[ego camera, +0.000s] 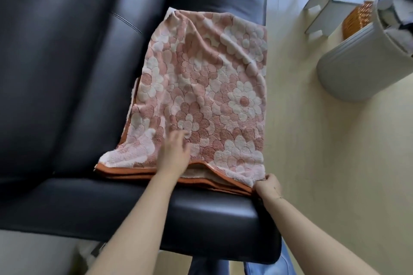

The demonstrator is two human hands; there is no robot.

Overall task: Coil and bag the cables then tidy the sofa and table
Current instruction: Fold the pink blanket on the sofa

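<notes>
The black leather sofa (67, 73) fills most of the room from where I stand, and everything else is best placed against it. On its seat, reaching to the front edge, lies a pink flowered towel (201, 87), already doubled over so its orange hems stack at the end nearest the person. This looks like the sofa-tidying part of the job; no cables or bag are anywhere in sight.

On the floor beside the sofa's front stands a pale grey bin (348, 67), with a woven orange basket (357, 18) just behind it.

The left hand (176, 152) lies flat on the towel, fingers loosely spread, pressing it down. The right hand (268, 187) pinches the towel's near corner at the seat edge.

I'd guess the next fold needs that corner lifted across while the flat hand anchors the layers.

No brand, label or writing is readable.
</notes>
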